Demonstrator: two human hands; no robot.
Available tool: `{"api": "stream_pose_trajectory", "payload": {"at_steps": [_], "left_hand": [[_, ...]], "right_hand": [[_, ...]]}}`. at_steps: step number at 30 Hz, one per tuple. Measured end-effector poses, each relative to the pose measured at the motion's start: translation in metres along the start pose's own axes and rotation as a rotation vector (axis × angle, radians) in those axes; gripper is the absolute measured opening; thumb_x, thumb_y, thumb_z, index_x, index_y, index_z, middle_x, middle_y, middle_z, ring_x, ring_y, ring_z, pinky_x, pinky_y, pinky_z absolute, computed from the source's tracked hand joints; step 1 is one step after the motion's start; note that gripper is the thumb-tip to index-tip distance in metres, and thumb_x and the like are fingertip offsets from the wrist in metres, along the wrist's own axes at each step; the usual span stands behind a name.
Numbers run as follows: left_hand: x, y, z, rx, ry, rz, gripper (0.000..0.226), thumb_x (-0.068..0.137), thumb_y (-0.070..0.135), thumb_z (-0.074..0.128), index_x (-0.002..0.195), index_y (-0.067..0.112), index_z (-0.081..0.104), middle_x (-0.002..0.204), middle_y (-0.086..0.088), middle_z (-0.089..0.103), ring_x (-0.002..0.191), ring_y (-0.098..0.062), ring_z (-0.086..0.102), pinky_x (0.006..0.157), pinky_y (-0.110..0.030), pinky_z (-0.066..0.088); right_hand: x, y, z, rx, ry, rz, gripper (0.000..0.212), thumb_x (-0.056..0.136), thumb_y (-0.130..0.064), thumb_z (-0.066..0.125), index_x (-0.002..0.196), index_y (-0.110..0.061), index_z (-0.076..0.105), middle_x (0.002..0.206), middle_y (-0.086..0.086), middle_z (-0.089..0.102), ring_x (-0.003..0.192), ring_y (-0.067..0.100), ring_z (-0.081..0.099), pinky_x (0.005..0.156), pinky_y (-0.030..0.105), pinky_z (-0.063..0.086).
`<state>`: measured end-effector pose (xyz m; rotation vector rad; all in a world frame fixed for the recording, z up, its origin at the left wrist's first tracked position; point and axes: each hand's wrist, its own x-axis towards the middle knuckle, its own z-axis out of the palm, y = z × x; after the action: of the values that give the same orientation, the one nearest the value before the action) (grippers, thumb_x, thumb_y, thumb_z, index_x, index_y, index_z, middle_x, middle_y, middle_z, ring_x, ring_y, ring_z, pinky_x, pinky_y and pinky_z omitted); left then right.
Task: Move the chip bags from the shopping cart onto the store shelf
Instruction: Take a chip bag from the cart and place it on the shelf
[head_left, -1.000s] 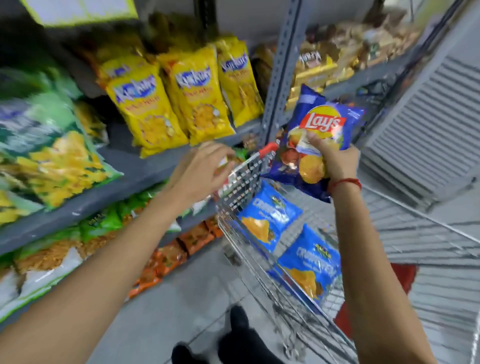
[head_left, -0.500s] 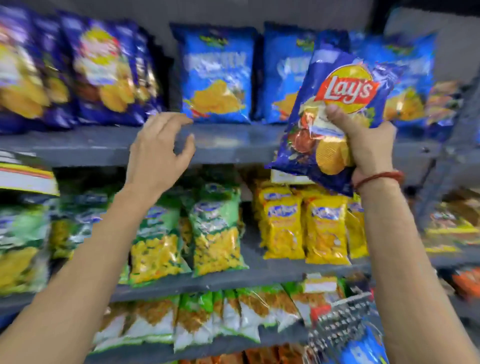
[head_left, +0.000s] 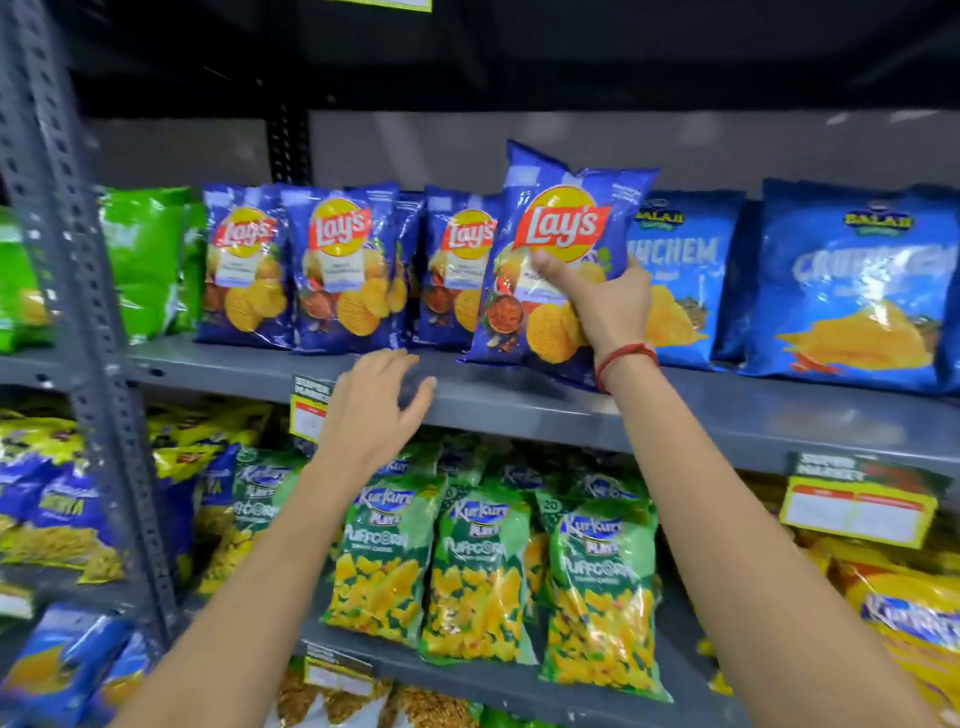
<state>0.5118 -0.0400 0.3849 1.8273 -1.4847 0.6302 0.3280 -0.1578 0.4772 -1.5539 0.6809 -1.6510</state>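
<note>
**Lay's bag at the shelf edge, not yet released**

Grey metal shelf fills the frame, several tiers. On the upper tier a row of blue Lay's bags stands upright at left-centre, green bags further left, light-blue Balaji bags to the right. Puffcorn bags on the tier below.

Held Lay's bag is upright, slightly tilted, in front of the gap between the Lay's row and the Balaji bags. Its bottom edge sits at or just above the shelf's front lip; cannot tell if it touches. Right hand has fingers closed around the bag's lower middle, thumb across the front. Left hand hovers at the shelf edge below the Lay's row, fingers spread and loose, holding nothing.

Progress: several matching bags are already on the shelf, though which came from the cart cannot be told. This bag is in the placing step, still gripped. Shopping cart is out of view, so how many remain is unknown.
</note>
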Motion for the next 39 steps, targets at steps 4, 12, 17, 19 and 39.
{"api": "stream_pose_trajectory", "payload": {"at_steps": [4, 12, 17, 19, 39], "left_hand": [[-0.003, -0.001, -0.001, 0.018, -0.026, -0.006, 0.068, 0.087, 0.052, 0.028, 0.108, 0.001, 0.068, 0.106, -0.016, 0.071, 0.100, -0.031, 0.065, 0.086, -0.039, 0.048], [-0.006, -0.003, 0.005, 0.027, -0.044, -0.026, 0.068, 0.089, 0.051, 0.025, 0.109, 0.003, 0.068, 0.108, -0.012, 0.072, 0.103, -0.026, 0.064, 0.094, -0.039, 0.043], [-0.007, -0.004, 0.006, 0.024, -0.044, -0.029, 0.066, 0.090, 0.050, 0.026, 0.110, 0.004, 0.068, 0.111, -0.011, 0.071, 0.106, -0.025, 0.064, 0.097, -0.040, 0.042], [-0.007, -0.004, 0.006, 0.029, -0.043, -0.029, 0.066, 0.090, 0.050, 0.026, 0.110, 0.004, 0.068, 0.111, -0.011, 0.071, 0.106, -0.025, 0.064, 0.096, -0.040, 0.042], [-0.024, 0.150, 0.042, -0.483, 0.122, 0.282, 0.032, 0.091, 0.032, 0.050, 0.103, 0.006, 0.066, 0.106, -0.008, 0.069, 0.100, -0.026, 0.058, 0.088, -0.027, 0.039]], "right_hand": [[0.006, 0.007, 0.037, -0.073, -0.044, -0.005, 0.060, 0.048, -0.054, 0.087, 0.095, -0.022, 0.065, 0.096, -0.002, 0.074, 0.098, 0.020, 0.067, 0.093, 0.043, 0.053], [0.011, 0.033, 0.073, -0.142, -0.101, 0.059, 0.099, 0.036, -0.071, 0.079, 0.117, -0.018, 0.062, 0.112, 0.004, 0.070, 0.113, 0.025, 0.061, 0.096, 0.044, 0.052], [0.010, 0.038, 0.073, -0.191, -0.102, 0.125, 0.089, 0.049, -0.064, 0.081, 0.122, -0.019, 0.059, 0.119, 0.002, 0.068, 0.119, 0.023, 0.055, 0.099, 0.040, 0.049], [0.011, 0.040, 0.072, -0.212, -0.110, 0.135, 0.090, 0.051, -0.066, 0.079, 0.125, -0.019, 0.056, 0.123, 0.001, 0.066, 0.120, 0.022, 0.054, 0.098, 0.040, 0.048], [-0.072, -0.002, -0.155, -0.266, 0.250, -0.008, 0.045, 0.065, -0.060, 0.069, 0.094, -0.028, 0.057, 0.072, -0.012, 0.062, 0.074, 0.009, 0.063, 0.085, 0.046, 0.056]]}}
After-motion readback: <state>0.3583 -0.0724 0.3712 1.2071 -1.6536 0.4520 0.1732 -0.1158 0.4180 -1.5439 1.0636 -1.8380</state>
